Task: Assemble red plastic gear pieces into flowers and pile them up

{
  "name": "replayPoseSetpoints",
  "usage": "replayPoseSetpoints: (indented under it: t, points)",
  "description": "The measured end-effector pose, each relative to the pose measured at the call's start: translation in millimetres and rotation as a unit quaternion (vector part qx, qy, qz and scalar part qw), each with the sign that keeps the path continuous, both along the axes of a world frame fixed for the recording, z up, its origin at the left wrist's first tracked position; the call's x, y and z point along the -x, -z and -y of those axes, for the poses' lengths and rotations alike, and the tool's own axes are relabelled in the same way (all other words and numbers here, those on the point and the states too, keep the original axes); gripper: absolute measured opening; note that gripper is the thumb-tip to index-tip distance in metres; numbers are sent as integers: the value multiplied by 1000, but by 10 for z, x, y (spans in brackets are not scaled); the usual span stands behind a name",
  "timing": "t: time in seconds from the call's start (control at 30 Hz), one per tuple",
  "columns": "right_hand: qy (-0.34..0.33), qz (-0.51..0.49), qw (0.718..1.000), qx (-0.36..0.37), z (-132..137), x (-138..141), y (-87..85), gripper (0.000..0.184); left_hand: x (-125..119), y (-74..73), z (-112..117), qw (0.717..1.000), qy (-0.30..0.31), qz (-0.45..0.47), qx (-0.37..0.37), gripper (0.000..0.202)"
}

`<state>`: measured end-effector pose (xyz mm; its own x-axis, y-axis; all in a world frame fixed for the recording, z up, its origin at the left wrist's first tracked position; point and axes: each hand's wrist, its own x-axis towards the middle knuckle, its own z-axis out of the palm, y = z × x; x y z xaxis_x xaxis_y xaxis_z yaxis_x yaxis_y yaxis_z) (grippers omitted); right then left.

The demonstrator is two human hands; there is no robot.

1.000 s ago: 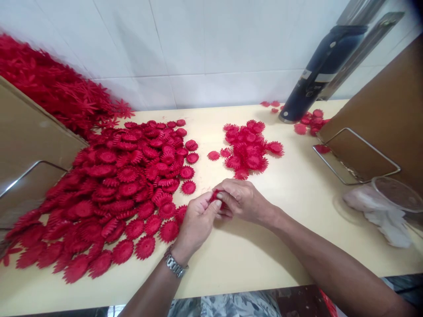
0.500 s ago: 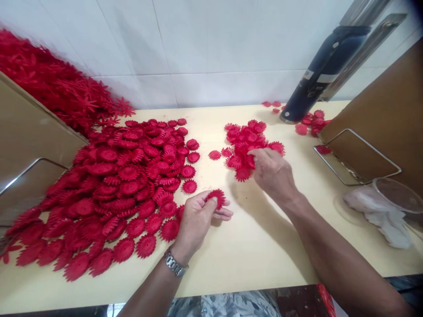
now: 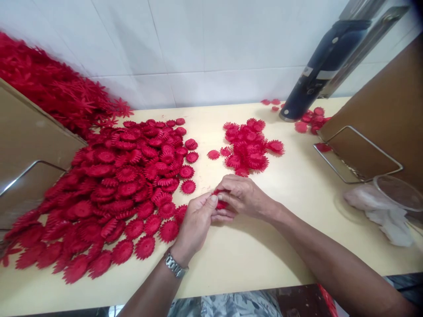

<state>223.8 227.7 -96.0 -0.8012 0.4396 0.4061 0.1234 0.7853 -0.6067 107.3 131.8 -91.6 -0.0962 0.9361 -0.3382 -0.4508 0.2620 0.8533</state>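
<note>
A pale tabletop (image 3: 238,264) stands against a tiled wall (image 3: 185,35). Nearest, a metal watch (image 3: 175,265) circles the left wrist. Above the table's middle, the left hand (image 3: 197,220) and right hand (image 3: 247,197) meet, thumbs and fingers pinching a red piece (image 3: 222,204) between them, mostly covered. Left lies a big heap of red fringed discs (image 3: 128,176); beyond the hands, a smaller pile (image 3: 249,145); farther, near the wall, a dark blue bottle (image 3: 317,75).
</note>
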Motion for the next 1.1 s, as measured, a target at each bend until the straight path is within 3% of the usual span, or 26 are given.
replayPoseSetpoints:
  t: [0.17, 0.33, 0.4, 0.47, 0.6, 0.73, 0.87, 1.0, 1.1]
  points:
    - [24, -18, 999, -23, 18, 1, -20, 19, -6, 26, -9, 999, -17, -29, 4, 30]
    - [31, -13, 998, 61, 16, 24, -31, 11, 35, 3, -43, 997, -55, -48, 8, 22]
    - [40, -11, 999, 28, -17, 6, -71, 13, 48, -14, -57, 995, -79, -56, 25, 21]
    - [80, -6, 996, -49, -77, -57, -175, 18, 57, -28, -70, 992, -98, -66, 40, 22]
    - [240, 21, 950, -200, -187, -442, -562, 25, 93, -28, -87, 992, -87, -69, 58, 27]
    - [414, 55, 861, -289, -101, -1220, -826, 19, 153, -3, -73, 990, -102, -55, 74, 36]
    - [534, 197, 773, -281, 42, -2006, -651, 21, 159, 26, -61, 990, -106, -66, 65, 30]
    - [525, 321, 763, -198, 49, -2317, -306, 20, 115, 24, -84, 988, -111, -73, 80, 32]
    - [526, 335, 762, -174, -2, -2367, -157, 19, 97, 5, -104, 989, -102, -67, 85, 33]
